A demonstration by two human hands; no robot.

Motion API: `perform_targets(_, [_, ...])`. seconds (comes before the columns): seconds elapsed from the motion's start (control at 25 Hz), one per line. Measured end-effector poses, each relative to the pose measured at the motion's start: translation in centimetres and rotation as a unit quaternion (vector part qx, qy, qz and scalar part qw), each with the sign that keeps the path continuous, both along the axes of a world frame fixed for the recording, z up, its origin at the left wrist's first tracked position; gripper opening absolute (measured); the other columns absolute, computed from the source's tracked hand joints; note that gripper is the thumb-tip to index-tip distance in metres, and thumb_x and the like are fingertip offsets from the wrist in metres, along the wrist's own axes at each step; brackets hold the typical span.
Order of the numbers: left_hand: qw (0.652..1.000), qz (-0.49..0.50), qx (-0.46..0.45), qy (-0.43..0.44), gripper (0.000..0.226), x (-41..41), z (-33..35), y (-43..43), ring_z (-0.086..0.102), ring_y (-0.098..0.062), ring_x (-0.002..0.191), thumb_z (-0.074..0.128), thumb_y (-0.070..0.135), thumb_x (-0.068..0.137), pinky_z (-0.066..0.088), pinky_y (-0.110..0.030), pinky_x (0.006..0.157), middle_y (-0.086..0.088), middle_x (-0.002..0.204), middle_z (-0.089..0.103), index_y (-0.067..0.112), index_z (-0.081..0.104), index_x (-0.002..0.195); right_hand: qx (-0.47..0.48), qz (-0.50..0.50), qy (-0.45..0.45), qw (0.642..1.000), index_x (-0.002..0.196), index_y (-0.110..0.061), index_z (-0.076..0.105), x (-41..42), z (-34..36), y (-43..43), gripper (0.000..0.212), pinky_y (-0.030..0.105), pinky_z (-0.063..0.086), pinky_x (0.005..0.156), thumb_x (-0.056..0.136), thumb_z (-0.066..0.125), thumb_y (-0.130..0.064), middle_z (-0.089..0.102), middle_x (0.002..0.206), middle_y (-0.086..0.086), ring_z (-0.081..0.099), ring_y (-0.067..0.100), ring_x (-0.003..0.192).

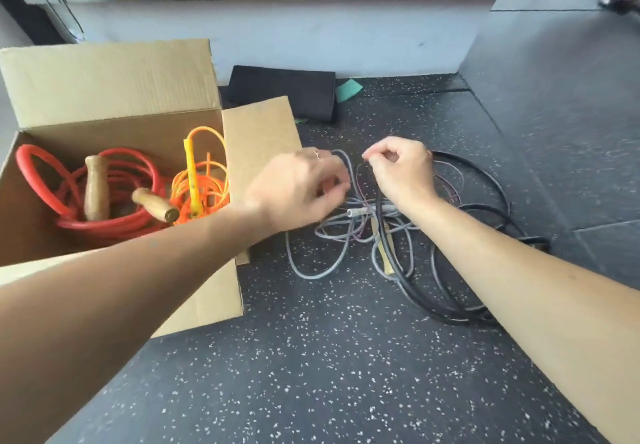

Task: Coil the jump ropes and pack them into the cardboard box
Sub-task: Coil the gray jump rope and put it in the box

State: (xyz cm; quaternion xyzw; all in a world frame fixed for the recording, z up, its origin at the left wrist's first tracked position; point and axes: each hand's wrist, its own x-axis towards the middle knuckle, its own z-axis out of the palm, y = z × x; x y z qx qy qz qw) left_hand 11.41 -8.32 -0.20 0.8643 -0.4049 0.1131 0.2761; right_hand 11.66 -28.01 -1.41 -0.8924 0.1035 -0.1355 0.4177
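Blur and forearms hide much around the cardboard box (104,76).
Right of the box, the left hand (298,187) is motion-blurred, its grip on the grey rope (311,275) impossible to tell; the right hand (401,170) pinches a thin strand (359,177) too fine to trace. The right forearm covers part of the black rope (498,185), the left forearm the box's near wall, whose left end leaves the frame.

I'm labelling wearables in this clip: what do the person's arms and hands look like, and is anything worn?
The left forearm and right forearm are bare, with no sleeves, watch or gloves in view. The left hand wears a thin ring on one finger; the right hand shows no jewellery.
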Motion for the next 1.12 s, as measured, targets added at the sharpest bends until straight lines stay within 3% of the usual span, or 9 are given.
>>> perform_targets(0.08, [0.994, -0.064, 0.085, -0.009, 0.013, -1.1, -2.9, -2.5, 0.062, -0.024, 0.078, 0.059, 0.023, 0.091, 0.054, -0.036, 0.063, -0.001, 0.088, 0.065, 0.015, 0.068, 0.095, -0.06, 0.058, 0.124, 0.989, 0.099, -0.033, 0.076, -1.0, -2.3, -1.3, 0.029, 0.018, 0.045, 0.088, 0.088, 0.06, -0.011, 0.068, 0.098, -0.019, 0.062, 0.003, 0.095])
perform_targets(0.2, [0.952, 0.023, 0.293, 0.082, 0.04, -1.6, -6.7, -4.9, 0.059, -0.031, 0.105, 0.053, 0.033, 0.094, 0.052, -0.043, 0.087, -0.009, 0.118, 0.055, 0.013, 0.053, 0.129, -0.223, 0.211, 0.292, 0.906, 0.142, -0.027, 0.053, -2.4, -6.4, -2.4, 0.059, 0.033, 0.04, 0.107, 0.086, 0.068, -0.014, 0.044, 0.144, -0.007, 0.047, 0.02, 0.129])
perform_targets(0.32, [0.906, 0.111, 0.388, 0.129, 0.067, -1.3, -9.0, -5.8, 0.056, -0.029, 0.116, 0.053, 0.054, 0.093, 0.051, -0.042, 0.094, -0.008, 0.129, 0.052, 0.014, 0.036, 0.144, -0.35, 0.202, 0.23, 0.885, 0.131, -0.026, 0.059, -2.5, -8.2, -2.9, 0.042, 0.044, 0.041, 0.101, 0.09, 0.068, -0.024, 0.044, 0.133, -0.003, 0.046, 0.025, 0.12])
perform_targets(0.44, [0.912, 0.14, 0.311, 0.228, 0.071, -0.2, -9.5, -5.8, 0.059, -0.03, 0.119, 0.059, 0.052, 0.091, 0.05, -0.043, 0.099, -0.009, 0.131, 0.057, 0.017, 0.035, 0.149, -0.349, 0.227, 0.104, 0.903, 0.107, -0.029, 0.074, -2.4, -7.5, -4.0, 0.016, 0.045, 0.036, 0.097, 0.093, 0.066, -0.024, 0.055, 0.115, -0.006, 0.043, 0.023, 0.11])
perform_targets(0.64, [0.962, 0.078, 0.111, 0.237, 0.017, 1.1, -3.1, -4.2, 0.066, -0.024, 0.089, 0.056, 0.031, 0.099, 0.051, -0.036, 0.078, -0.001, 0.097, 0.07, 0.019, 0.065, 0.108, -0.312, 0.177, -0.082, 0.93, 0.093, -0.022, 0.078, -1.6, -2.5, -5.3, 0.011, 0.05, 0.034, 0.101, 0.084, 0.078, -0.028, 0.059, 0.137, 0.001, 0.04, 0.029, 0.124])
perform_targets(0.76, [0.975, 0.098, 0.028, 0.196, 0.015, 1.5, 4.4, -2.5, 0.065, -0.009, 0.079, 0.054, 0.019, 0.1, 0.048, -0.022, 0.066, 0.014, 0.084, 0.069, 0.025, 0.068, 0.099, -0.251, 0.187, -0.16, 0.936, 0.093, -0.017, 0.074, -0.4, 4.4, -4.2, 0.012, 0.041, 0.039, 0.098, 0.087, 0.077, -0.028, 0.071, 0.11, -0.004, 0.057, 0.023, 0.109])
perform_targets(0.88, [0.978, 0.107, 0.02, 0.176, 0.014, 0.0, 11.2, -0.3, 0.061, -0.004, 0.075, 0.051, 0.026, 0.102, 0.047, -0.025, 0.066, 0.016, 0.081, 0.066, 0.027, 0.064, 0.096, -0.232, 0.235, -0.097, 0.939, 0.089, -0.022, 0.07, -1.2, 13.3, -1.9, 0.007, 0.035, 0.048, 0.076, 0.09, 0.073, -0.028, 0.064, 0.079, -0.011, 0.058, 0.019, 0.077])
perform_targets(1.0, [0.973, 0.12, -0.024, 0.195, 0.019, -2.9, 16.4, 1.6, 0.069, -0.017, 0.088, 0.05, 0.036, 0.104, 0.055, -0.039, 0.08, 0.005, 0.091, 0.073, 0.024, 0.065, 0.103, -0.331, 0.27, -0.019, 0.904, 0.093, -0.027, 0.072, -3.6, 22.1, 0.2, 0.004, 0.031, 0.038, 0.064, 0.089, 0.069, -0.026, 0.06, 0.077, -0.01, 0.057, 0.023, 0.08])
perform_targets(1.12, [0.933, 0.13, -0.207, 0.264, 0.019, -6.0, 23.1, 1.9, 0.073, -0.016, 0.085, 0.054, 0.033, 0.104, 0.061, -0.036, 0.082, -0.002, 0.094, 0.076, 0.017, 0.064, 0.107, -0.314, 0.241, -0.052, 0.917, 0.092, -0.032, 0.072, -6.8, 31.0, 1.6, 0.007, 0.026, 0.034, 0.056, 0.089, 0.07, -0.025, 0.06, 0.077, -0.012, 0.059, 0.02, 0.075])
